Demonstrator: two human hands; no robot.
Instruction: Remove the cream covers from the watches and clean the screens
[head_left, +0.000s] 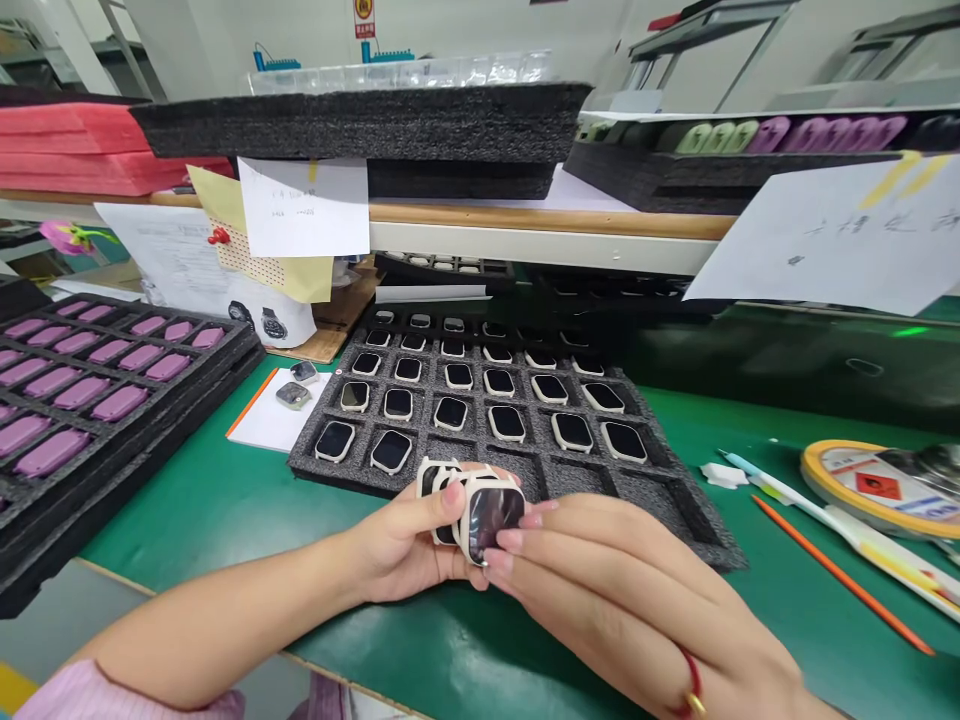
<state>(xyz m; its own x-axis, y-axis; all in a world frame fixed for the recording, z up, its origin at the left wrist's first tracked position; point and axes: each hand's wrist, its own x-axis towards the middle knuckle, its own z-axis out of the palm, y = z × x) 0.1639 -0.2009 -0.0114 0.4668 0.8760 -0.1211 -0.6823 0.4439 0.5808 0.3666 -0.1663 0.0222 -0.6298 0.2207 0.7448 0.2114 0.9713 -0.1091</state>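
My left hand (401,545) is closed around a small stack of cream-cased smartwatch bodies (491,515) with dark screens, held just above the green mat. My right hand (600,570) presses its fingertips against the front watch body of that stack, fingers together. Right behind my hands lies a black foam tray (679,500) whose pockets hold several more cream watch bodies (450,412); the nearest pockets at its front right are bare.
A stack of black trays with purple parts (90,390) sits at the left. Two loose watch bodies lie on a white notepad (274,415). Pens (832,530) and a yellow-rimmed tape roll (877,485) lie at the right. A shelf (525,220) overhead carries foam trays and paper notes.
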